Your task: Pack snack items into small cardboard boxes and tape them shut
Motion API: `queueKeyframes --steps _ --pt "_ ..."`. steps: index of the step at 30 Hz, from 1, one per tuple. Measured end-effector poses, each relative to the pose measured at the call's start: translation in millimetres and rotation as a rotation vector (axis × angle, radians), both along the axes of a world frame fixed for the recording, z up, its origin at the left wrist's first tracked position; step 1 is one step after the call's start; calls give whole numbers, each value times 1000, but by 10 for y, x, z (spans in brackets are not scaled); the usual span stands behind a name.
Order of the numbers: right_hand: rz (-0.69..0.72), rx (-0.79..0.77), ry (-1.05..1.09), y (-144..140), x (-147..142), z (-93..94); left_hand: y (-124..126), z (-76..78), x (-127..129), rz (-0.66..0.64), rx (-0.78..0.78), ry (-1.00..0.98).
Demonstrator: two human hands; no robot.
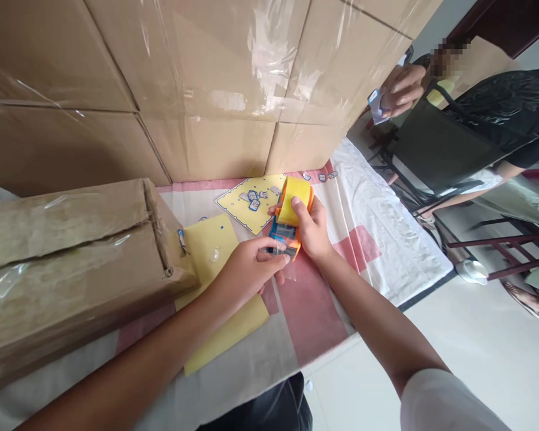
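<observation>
My right hand is wrapped round a tape dispenser with an orange and blue body and a yellow roll, its thumb lying on the roll. Thumb and fingers of my left hand pinch at the cutter end, where a short piece of clear tape shows below the fingertips. Behind the dispenser, a yellow patterned card with small blue-edged stickers lies on the cloth. A plain yellow sheet lies partly under my left forearm.
A worn cardboard box stands at the left. Stacked, taped cartons form a wall at the back. The checked tablecloth covers the table to its right edge. Beyond it, another person's hand holds a small packet near a dark chair.
</observation>
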State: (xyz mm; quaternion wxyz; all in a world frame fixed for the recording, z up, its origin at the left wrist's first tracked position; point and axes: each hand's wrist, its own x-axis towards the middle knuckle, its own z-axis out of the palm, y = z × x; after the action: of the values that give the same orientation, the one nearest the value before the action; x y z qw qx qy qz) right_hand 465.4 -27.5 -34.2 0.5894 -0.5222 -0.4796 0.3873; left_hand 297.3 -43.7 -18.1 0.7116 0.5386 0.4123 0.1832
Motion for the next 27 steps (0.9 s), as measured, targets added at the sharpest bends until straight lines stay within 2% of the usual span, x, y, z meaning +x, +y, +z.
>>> queueKeyframes --steps 3,10,19,27 --pt "5 -14 15 -1 -4 -5 -29 5 -19 27 -38 -13" --pt "-35 2 110 27 -2 -23 14 12 -78 -69 -1 -15" --pt "-88 10 211 76 -9 -68 -50 3 -61 -69 10 0" --pt "-240 38 199 136 48 4 -81 15 -45 -94 11 -64"
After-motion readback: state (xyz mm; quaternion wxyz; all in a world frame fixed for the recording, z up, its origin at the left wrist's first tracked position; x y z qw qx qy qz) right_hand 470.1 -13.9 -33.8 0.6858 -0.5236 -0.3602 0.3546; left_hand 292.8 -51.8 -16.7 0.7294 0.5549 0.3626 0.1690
